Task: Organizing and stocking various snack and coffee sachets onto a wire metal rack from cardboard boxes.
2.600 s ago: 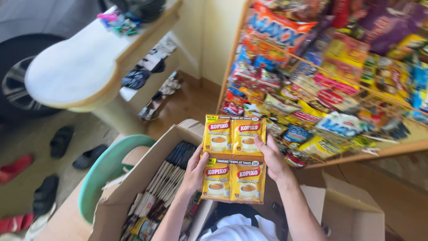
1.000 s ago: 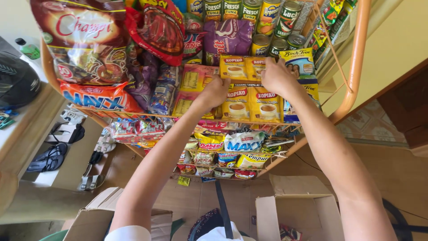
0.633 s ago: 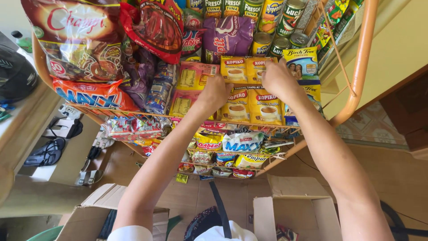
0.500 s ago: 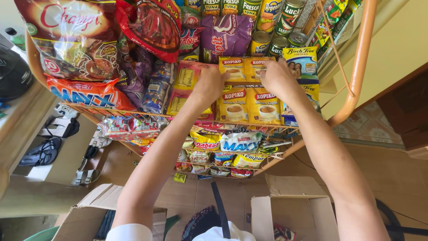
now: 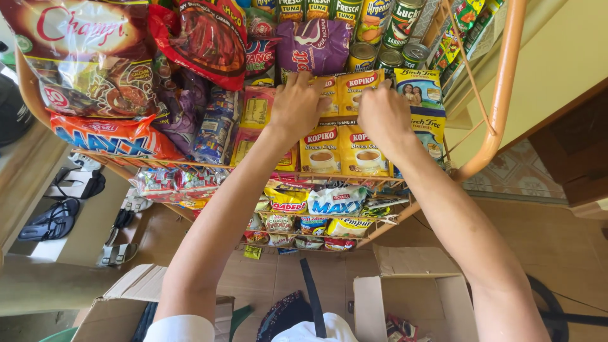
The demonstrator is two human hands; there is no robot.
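Observation:
A sheet of joined yellow coffee sachets (image 5: 342, 149) stands upright on a wire shelf of the orange metal rack (image 5: 497, 107). My left hand (image 5: 297, 104) grips its upper left corner. Over at the upper right corner, my right hand (image 5: 383, 114) holds the sheet too. Yellow-pink sachets (image 5: 256, 123) sit just left of the sheet, and blue-yellow milk packets (image 5: 421, 95) just right. Behind it are a purple snack bag (image 5: 316, 47) and several tin cans (image 5: 386, 25).
Large snack bags (image 5: 120, 69) fill the rack's left side, and small candy packs (image 5: 326, 206) fill the lower shelves. Open cardboard boxes (image 5: 411, 297) stand on the floor below, with another box (image 5: 126, 304) at the lower left. Sandals (image 5: 50, 218) lie at the left.
The sheet went from over the box up onto the rack shelf. Over the last second both hands slid toward each other along its top edge, and the view drifted slightly.

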